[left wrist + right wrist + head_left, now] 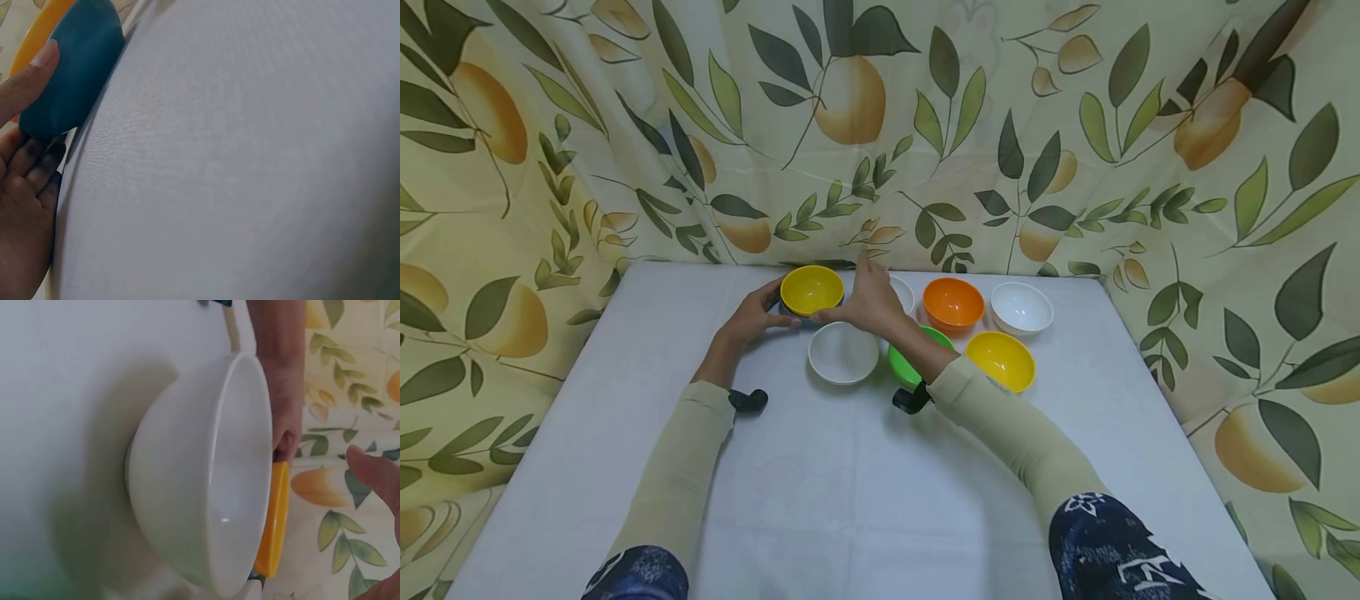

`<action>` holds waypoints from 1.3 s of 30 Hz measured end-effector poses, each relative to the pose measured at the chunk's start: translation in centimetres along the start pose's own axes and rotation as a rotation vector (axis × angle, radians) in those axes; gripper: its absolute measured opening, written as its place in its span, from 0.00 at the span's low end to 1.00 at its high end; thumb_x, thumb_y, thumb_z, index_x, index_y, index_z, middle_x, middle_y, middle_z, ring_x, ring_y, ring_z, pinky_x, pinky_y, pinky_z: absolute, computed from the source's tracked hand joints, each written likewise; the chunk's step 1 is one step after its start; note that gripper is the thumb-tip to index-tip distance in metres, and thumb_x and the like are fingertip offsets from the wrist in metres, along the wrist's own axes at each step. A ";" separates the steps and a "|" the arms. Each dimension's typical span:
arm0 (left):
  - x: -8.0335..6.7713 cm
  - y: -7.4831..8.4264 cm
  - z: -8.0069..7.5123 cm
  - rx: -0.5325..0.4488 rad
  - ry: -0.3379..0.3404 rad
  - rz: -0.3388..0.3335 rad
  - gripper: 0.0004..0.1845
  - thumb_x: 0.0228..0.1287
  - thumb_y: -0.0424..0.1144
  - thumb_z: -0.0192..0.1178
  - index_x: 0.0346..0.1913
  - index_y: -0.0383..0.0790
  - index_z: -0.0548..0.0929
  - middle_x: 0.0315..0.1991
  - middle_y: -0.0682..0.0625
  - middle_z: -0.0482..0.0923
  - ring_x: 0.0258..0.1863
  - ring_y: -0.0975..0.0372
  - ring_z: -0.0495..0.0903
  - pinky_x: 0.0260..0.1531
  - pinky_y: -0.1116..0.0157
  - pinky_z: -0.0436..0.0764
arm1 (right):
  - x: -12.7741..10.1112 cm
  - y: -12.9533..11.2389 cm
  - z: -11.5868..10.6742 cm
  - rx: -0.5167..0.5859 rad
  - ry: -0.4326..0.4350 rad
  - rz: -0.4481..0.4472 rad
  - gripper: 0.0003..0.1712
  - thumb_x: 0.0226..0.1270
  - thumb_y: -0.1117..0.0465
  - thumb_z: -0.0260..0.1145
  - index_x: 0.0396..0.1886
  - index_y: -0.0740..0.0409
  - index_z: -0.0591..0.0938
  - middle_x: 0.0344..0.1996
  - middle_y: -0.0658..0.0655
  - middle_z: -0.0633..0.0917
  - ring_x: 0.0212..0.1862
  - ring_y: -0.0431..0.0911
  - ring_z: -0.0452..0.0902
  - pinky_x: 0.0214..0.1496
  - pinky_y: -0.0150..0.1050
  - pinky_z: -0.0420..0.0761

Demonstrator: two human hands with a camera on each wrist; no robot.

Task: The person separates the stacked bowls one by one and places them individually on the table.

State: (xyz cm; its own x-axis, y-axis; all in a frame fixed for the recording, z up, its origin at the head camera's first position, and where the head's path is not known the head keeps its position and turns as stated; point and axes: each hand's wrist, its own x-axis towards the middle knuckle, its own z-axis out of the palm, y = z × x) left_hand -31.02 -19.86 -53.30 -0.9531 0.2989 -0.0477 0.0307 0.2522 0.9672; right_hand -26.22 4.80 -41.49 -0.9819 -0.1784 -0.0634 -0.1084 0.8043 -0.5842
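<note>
At the far left of the table, a yellow bowl (812,289) sits inside a blue bowl (81,69). My left hand (748,317) holds the blue bowl from its left side, the thumb against its outer wall and the other fingers around the far side. Close to the right of this pair is my right hand (872,300), its thumb and fingers spread apart with nothing held between them. Just in front stands a white bowl (843,353), seen large and upright in the right wrist view. The right hand partly hides another white bowl (902,293) behind it.
To the right stand an orange bowl (953,304), a white bowl (1022,308) and a second yellow bowl (1000,361). My right forearm partly covers a green bowl (904,367). White cloth (797,492) covers the table, and a patterned curtain (955,167) hangs along its far edge.
</note>
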 end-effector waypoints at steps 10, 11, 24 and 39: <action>-1.8 3.0 0.1 -0.024 -0.031 0.004 0.54 0.58 0.25 0.77 0.83 0.37 0.57 0.83 0.41 0.54 0.82 0.47 0.52 0.81 0.53 0.51 | 1.7 -0.4 0.6 -0.082 -0.031 -0.024 0.76 0.47 0.34 0.85 0.83 0.67 0.55 0.81 0.67 0.59 0.78 0.60 0.58 0.76 0.55 0.70; -1.9 3.2 0.2 -0.026 -0.033 0.013 0.54 0.58 0.25 0.77 0.83 0.36 0.57 0.83 0.40 0.54 0.82 0.46 0.52 0.81 0.52 0.51 | 1.8 -0.4 0.7 -0.089 -0.034 -0.024 0.76 0.47 0.34 0.85 0.83 0.67 0.55 0.80 0.67 0.60 0.77 0.60 0.59 0.76 0.56 0.70; 0.0 0.2 -0.1 0.005 -0.007 0.018 0.55 0.58 0.28 0.78 0.84 0.43 0.58 0.83 0.45 0.55 0.82 0.51 0.52 0.81 0.55 0.51 | 3.4 -0.7 1.7 -0.153 -0.081 0.002 0.70 0.45 0.31 0.84 0.76 0.68 0.63 0.66 0.66 0.74 0.65 0.57 0.70 0.67 0.50 0.79; -0.2 0.3 0.0 0.000 -0.005 -0.014 0.55 0.57 0.29 0.79 0.84 0.45 0.58 0.83 0.48 0.55 0.83 0.53 0.51 0.81 0.56 0.51 | 4.5 -0.3 3.2 -0.247 -0.133 0.031 0.66 0.47 0.30 0.83 0.74 0.66 0.66 0.61 0.62 0.78 0.60 0.54 0.73 0.65 0.46 0.78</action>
State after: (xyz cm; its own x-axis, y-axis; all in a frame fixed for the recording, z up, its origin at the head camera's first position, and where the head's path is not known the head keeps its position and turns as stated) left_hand -30.83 -19.86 -52.99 -0.9519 0.2999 -0.0626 0.0171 0.2563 0.9664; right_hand -30.10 1.94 -44.17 -0.9582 -0.2112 -0.1931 -0.1291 0.9213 -0.3668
